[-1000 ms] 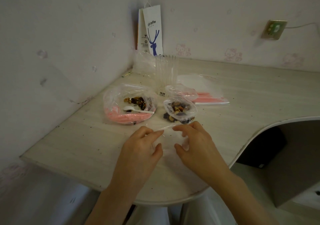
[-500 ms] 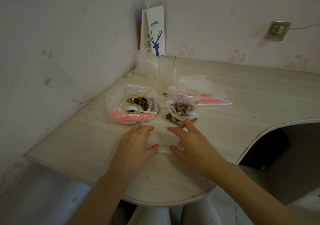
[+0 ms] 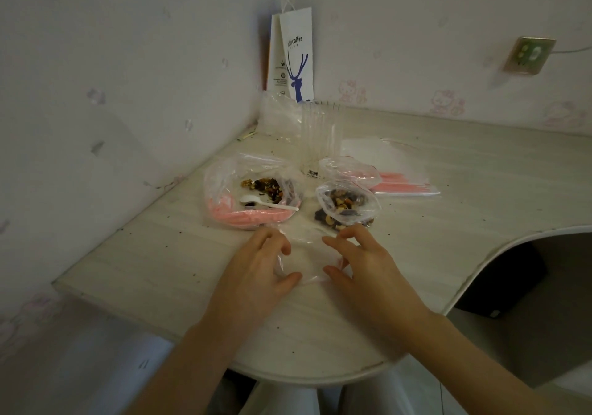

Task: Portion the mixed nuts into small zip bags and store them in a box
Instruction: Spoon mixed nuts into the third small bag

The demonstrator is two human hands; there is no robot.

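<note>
Head view shows both hands on an empty zip bag (image 3: 307,254) lying flat on the counter (image 3: 153,264), just on the person's side of the large nut bag (image 3: 221,187) and slightly to its right. The left hand (image 3: 256,267) holds the empty bag's left side and the right hand (image 3: 362,264) holds its right side. On each, the fingers curve over the far edge and the thumb sits at the near edge, so the clear film is gripped between them. Which edge is the mouth cannot be told. The mixed nuts (image 3: 266,187) sit inside the large nut bag, and a white spoon (image 3: 266,204) lies across them. Its bowl points left and its handle end points right, near that bag's front rim. Scooping looks like the next step once the empty bag is opened. The supply lies straight beyond the left hand, whose fingertips are almost at the large nut bag's rim, so the left hand is nearer. The right hand would have to cross over. A filled small bag (image 3: 346,203) stands just right of the large nut bag, directly beyond the right hand. A ribbed clear container (image 3: 320,136) stands behind the large nut bag, to its right.
</note>
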